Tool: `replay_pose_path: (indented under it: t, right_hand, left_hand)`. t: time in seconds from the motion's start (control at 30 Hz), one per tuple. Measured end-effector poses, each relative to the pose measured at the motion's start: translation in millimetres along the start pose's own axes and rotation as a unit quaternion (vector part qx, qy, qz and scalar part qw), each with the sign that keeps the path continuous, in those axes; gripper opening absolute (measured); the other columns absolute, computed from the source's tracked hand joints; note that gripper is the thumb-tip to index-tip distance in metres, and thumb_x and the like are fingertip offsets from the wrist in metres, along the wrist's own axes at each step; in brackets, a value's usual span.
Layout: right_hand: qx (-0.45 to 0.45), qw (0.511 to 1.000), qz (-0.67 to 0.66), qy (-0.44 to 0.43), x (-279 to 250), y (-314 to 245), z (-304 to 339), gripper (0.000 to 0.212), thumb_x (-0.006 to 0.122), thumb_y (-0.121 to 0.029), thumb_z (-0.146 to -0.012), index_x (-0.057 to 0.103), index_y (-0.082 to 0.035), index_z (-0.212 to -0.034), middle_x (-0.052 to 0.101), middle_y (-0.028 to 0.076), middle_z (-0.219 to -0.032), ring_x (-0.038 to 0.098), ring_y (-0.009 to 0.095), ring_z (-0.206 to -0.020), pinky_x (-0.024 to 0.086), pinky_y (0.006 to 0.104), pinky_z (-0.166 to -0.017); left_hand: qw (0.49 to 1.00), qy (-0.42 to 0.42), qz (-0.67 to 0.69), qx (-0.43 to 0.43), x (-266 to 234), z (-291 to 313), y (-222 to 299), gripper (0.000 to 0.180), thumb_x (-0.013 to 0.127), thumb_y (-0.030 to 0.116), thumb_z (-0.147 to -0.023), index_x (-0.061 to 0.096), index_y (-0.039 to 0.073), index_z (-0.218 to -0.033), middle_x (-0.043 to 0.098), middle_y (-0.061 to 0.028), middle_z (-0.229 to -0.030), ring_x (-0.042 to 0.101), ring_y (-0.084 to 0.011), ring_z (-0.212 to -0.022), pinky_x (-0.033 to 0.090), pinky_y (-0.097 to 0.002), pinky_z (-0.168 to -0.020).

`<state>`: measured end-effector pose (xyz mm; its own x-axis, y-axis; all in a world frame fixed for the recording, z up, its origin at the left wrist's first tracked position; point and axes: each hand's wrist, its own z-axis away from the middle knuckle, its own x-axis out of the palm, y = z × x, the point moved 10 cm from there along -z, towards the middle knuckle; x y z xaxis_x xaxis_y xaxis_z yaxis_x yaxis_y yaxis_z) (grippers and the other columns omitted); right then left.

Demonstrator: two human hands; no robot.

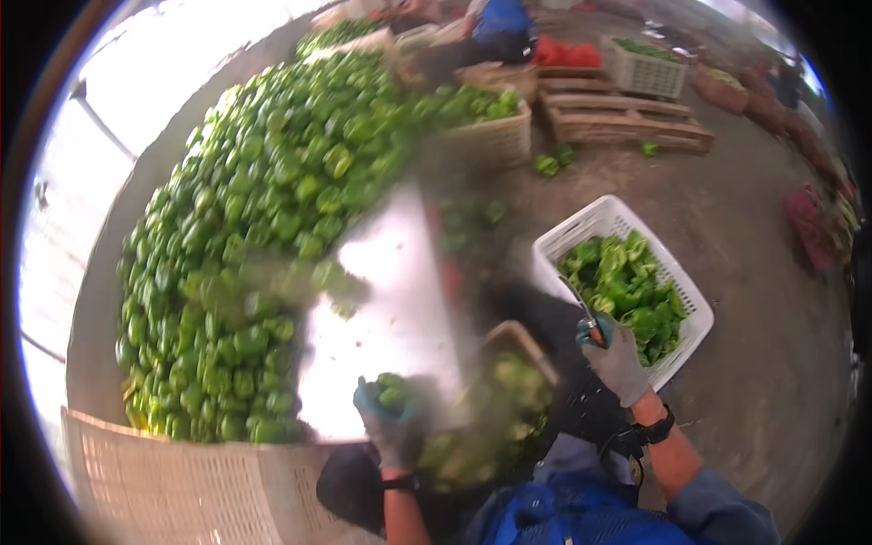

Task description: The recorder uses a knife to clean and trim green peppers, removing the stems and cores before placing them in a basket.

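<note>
My left hand (380, 427), in a grey and teal glove, is closed around a green bell pepper (393, 392) above the near end of a white board (386, 336). In my right hand (618, 363), gloved the same way, is a knife (586, 313); its orange handle shows at the fingers and its thin blade points up and left. That hand is over the near-left side of a white plastic basket (695, 341) holding cut green pepper pieces (627, 277). Between my hands is a blurred tan crate (522, 341) with pale green pieces (490, 418).
A large heap of green bell peppers (272, 182) fills the left, bordered by a beige crate (173, 472) in front. Farther off are a crate of peppers (509, 136), a wooden pallet (627, 123) and a person in blue (502, 20). Loose peppers (548, 165) lie on the floor.
</note>
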<state>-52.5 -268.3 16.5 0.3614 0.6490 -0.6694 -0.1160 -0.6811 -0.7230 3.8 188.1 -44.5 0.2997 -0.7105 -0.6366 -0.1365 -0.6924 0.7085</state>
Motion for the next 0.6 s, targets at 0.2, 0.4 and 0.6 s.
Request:
replay_pose_path:
  t: [0.2,0.4,0.6]
  right_hand:
    - [-0.113,0.958,-0.079,-0.253,178,-73,41,0.040,0.075,-0.039,-0.092,0.070,-0.008,-0.117,0.073,0.018,-0.095,0.071,0.043,-0.095,0.055,0.0520,-0.086]
    - [-0.049,0.904,-0.180,-0.385,239,-144,69,0.073,0.073,-0.063,-0.092,0.067,-0.009,-0.142,0.073,0.023,-0.114,0.071,0.042,-0.108,0.056,0.0489,-0.095]
    - [-0.206,0.910,-0.047,-0.357,270,-155,80,0.044,0.063,-0.048,-0.103,0.075,-0.008,-0.119,0.070,0.021,-0.112,0.069,0.045,-0.105,0.055,0.0541,-0.091]
  left_hand:
    - [0.999,0.013,-0.001,-0.038,3,36,-25,0.107,0.088,0.018,-0.083,0.025,-0.008,-0.166,0.040,-0.0268,-0.161,0.045,-0.0388,-0.149,0.041,-0.0455,-0.123]
    - [0.976,0.018,0.207,-0.067,1,54,-28,0.083,0.070,0.016,-0.099,0.027,-0.009,-0.165,0.044,-0.0265,-0.160,0.050,-0.0355,-0.144,0.043,-0.0444,-0.121]
    - [0.978,0.027,0.182,-0.098,-5,42,3,0.073,0.064,0.024,-0.104,0.035,-0.011,-0.161,0.048,-0.0294,-0.156,0.052,-0.0406,-0.141,0.043,-0.0482,-0.119]
